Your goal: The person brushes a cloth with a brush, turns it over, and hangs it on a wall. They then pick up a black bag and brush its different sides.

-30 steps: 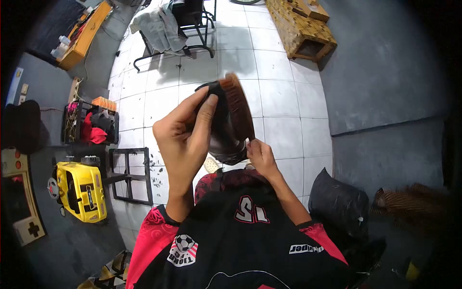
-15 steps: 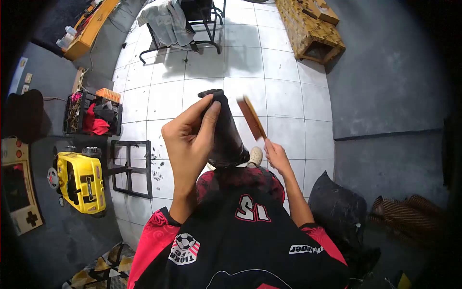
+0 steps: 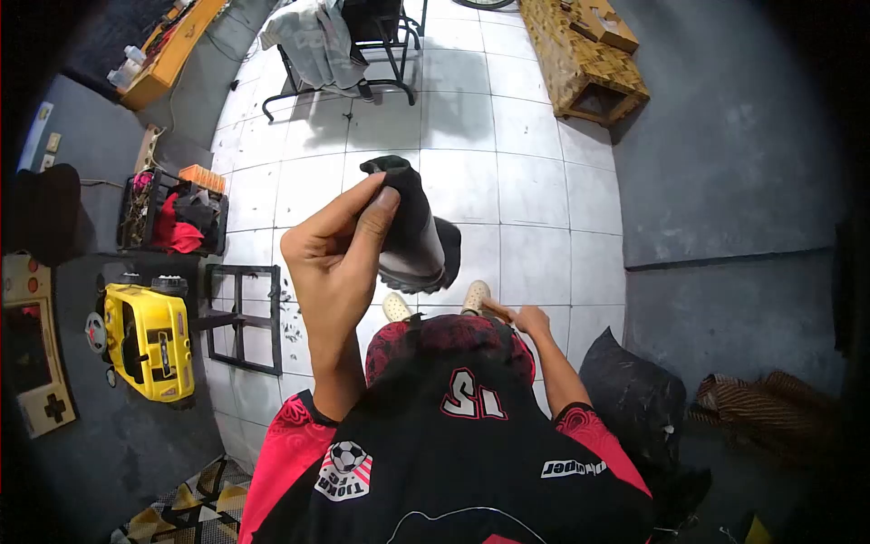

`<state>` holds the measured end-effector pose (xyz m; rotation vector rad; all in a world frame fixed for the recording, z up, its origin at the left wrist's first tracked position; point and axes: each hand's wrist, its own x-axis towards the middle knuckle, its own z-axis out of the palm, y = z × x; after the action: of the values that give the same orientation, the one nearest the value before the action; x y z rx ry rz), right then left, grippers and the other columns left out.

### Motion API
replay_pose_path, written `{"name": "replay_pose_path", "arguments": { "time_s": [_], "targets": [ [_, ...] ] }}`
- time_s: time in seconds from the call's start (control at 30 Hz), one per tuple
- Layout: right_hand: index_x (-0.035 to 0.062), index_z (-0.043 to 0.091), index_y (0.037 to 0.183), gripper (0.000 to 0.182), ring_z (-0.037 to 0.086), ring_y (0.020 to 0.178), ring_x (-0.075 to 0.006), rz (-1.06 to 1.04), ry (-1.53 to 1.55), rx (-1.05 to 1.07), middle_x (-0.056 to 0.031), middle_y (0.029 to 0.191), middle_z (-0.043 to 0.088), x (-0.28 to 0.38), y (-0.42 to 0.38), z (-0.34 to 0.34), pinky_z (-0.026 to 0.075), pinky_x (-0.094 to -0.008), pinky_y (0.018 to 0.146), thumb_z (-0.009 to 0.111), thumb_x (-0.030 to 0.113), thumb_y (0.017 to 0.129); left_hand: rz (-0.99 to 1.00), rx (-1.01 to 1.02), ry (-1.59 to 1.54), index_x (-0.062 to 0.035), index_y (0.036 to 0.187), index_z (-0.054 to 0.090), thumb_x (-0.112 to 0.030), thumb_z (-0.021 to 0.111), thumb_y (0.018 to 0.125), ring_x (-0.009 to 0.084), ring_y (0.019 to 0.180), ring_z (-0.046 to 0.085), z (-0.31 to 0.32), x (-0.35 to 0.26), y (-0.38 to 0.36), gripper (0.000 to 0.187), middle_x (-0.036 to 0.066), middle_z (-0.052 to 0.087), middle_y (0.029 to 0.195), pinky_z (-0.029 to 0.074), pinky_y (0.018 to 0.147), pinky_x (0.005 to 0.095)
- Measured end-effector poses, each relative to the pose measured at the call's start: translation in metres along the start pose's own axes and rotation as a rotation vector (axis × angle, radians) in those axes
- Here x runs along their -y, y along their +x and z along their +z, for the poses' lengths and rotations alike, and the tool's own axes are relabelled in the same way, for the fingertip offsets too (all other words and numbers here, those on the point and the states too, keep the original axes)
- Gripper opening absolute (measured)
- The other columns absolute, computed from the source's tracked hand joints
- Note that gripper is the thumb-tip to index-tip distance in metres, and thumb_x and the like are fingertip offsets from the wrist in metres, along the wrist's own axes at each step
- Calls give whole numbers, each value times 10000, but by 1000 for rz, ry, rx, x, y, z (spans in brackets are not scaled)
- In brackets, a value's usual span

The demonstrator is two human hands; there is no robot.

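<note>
My left hand (image 3: pixel 340 245) pinches the top edge of a black boot (image 3: pixel 412 218) between thumb and fingers. The boot hangs below the hand, its dark toe (image 3: pixel 449 245) showing on the right and a ridged sole edge at the bottom. Lower and to the right, my right hand (image 3: pixel 532 322) is closed around the handle of a wooden brush (image 3: pixel 497 308). The brush points left, away from the boot, and is seen nearly end-on, so its bristles are hard to make out. Light clogs (image 3: pixel 396 306) are on my feet beneath.
White floor tiles (image 3: pixel 535 190) spread ahead. A black frame (image 3: pixel 243 317), a yellow toy car (image 3: pixel 149 343) and a filled black crate (image 3: pixel 172 213) stand left. A chair draped with cloth (image 3: pixel 317 45) is ahead; a patterned wooden box (image 3: pixel 584 72) stands ahead right. A black bag (image 3: pixel 634 390) lies right.
My right hand has lowered, and the brush has swung from upright beside the boot to pointing left near my foot. My left hand has shifted slightly left, and the boot has turned, showing its toe.
</note>
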<state>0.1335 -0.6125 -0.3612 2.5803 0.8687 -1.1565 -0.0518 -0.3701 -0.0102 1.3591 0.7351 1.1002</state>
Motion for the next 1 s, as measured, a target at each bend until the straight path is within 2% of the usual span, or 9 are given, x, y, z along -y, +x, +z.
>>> {"name": "replay_pose_path", "arguments": {
  "time_s": [0.13,0.2,0.33,0.53,0.6,0.73,0.83,0.93,1.0],
  "targets": [
    [0,650,956,555,614,858,-394,-144,223,-9,-244,900,630,-3,-5,-5,468,-459,741,351,465,906,-50,-15,79,66,1007,640,-22,642,816,62,685,581,0,4,2,211,73,662,760,455,636,173],
    [5,631,910,508,632,678,-285,-198,533,-130,-154,735,648,27,-26,-37,467,-388,617,363,437,930,-74,-10,97,68,1005,640,-31,642,818,49,667,566,6,11,2,211,63,659,745,442,617,167],
    [68,494,711,442,374,504,-43,-679,1351,109,35,557,399,101,-120,-119,323,-215,444,368,411,960,-117,61,191,58,1005,645,-35,646,815,38,664,549,10,20,0,212,48,657,745,431,604,163],
    [11,519,733,479,444,548,-71,-688,1154,-61,-7,551,422,99,-88,-113,363,-249,492,407,425,946,-65,106,76,66,997,645,11,635,812,74,726,581,18,-3,-1,194,77,661,798,459,662,176],
    [-28,618,785,535,580,633,-255,-472,683,-151,-167,661,588,65,-36,-81,449,-365,605,423,454,912,-20,94,22,69,995,644,5,641,810,77,724,583,16,-12,1,195,82,660,802,460,660,177],
    [-13,660,904,600,608,911,-383,31,39,-46,-245,930,629,-12,22,-14,478,-461,780,408,530,865,4,114,-14,74,985,645,13,649,803,79,730,588,16,-15,-3,192,90,664,818,470,656,185],
    [-19,658,923,613,608,915,-381,84,137,-91,-236,951,631,-27,19,1,477,-465,782,420,542,852,183,157,245,35,957,662,59,645,760,131,707,623,13,-8,-3,199,107,674,811,493,661,221],
    [-51,626,791,582,625,745,-372,-237,414,-243,-204,799,642,3,-3,-29,474,-445,683,382,463,912,526,291,616,21,934,654,116,635,708,164,730,633,16,-3,5,245,127,655,778,490,658,242],
    [-19,555,707,529,545,550,-220,-367,894,-180,-89,602,545,51,-64,-87,434,-356,532,382,423,941,574,331,680,22,927,651,122,640,670,198,726,622,22,2,6,276,123,627,824,494,634,266]
  ]
}}
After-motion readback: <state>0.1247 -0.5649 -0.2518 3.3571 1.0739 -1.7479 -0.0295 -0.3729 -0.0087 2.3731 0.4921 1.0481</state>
